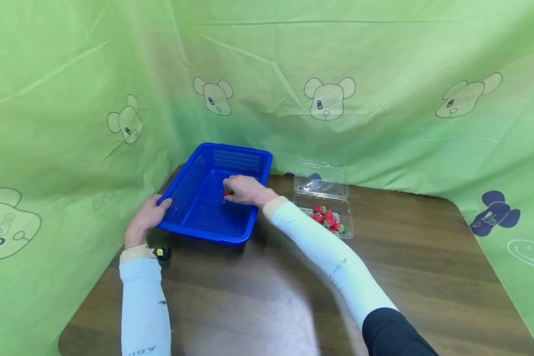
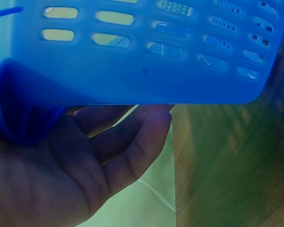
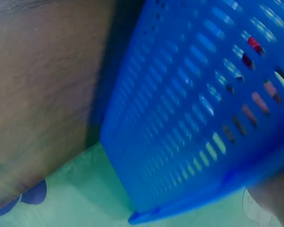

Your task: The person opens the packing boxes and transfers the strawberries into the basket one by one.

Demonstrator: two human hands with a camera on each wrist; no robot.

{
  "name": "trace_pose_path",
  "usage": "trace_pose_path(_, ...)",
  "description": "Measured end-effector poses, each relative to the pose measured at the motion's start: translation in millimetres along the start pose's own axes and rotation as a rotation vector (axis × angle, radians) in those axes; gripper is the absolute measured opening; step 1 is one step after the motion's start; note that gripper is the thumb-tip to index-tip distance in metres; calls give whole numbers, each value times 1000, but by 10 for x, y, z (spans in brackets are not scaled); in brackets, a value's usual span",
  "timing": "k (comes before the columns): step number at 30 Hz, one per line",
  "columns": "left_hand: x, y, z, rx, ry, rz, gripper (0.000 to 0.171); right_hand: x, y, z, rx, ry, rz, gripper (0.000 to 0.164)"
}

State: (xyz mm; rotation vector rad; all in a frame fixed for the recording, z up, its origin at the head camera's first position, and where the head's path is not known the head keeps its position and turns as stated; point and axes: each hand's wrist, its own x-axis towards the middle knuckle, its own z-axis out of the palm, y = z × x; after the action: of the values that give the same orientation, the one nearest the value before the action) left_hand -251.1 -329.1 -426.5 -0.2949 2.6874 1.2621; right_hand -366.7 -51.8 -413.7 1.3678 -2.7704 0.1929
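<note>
In the head view, the left hand (image 1: 149,217) grips the near left part of the rim of a blue basket (image 1: 204,234), its thumb lying over the edge. The right hand (image 1: 244,190) reaches inside, over the basket's floor, its fingers curled in a pinch round a strawberry (image 1: 227,192) (only a bit of red and green shows at the fingertips). To the right of those fingers, outside the basket, a clear plastic container (image 1: 349,217) holds a cluster of red strawberries (image 1: 325,217); its lid (image 1: 320,185) stands open on the side away from the person. Below the fingers of both hands spreads a brown wooden table (image 1: 249,306), and beyond them hangs a green cloth (image 1: 258,59) printed with animal heads.

In the left wrist view, the left hand's fingers are bent beneath the lower edge of the basket's slotted wall, which lies directly above them, the tips meeting that edge.

In the right wrist view, the basket's wall stands between the camera and the right hand's fingers; bits of red and skin show through the slots, and from here I cannot tell how the fingers close.
</note>
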Motion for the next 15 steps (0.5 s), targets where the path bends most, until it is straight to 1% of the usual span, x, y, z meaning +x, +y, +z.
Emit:
trace_pose_path(3, -6, -4, 24, -13, -2, 0, 64, 20, -33, 75, -57, -46, -16, 20)
trace_pose_path(6, -14, -20, 39, -17, 7, 5, 63, 35, -58, 123, -104, -102, 6, 16)
trace_pose_path(9, -12, -34, 44, -20, 24, 21, 61, 46, -78, 137, -129, -144, 43, 11)
trace_pose_path(12, 1, -44, 43, -35, 28, 29, 61, 49, -85, 145, -142, -173, 58, 8)
trace_pose_path(15, 24, -39, 43, -40, 25, 20, 62, 41, -78, 147, -148, -193, 71, 8)
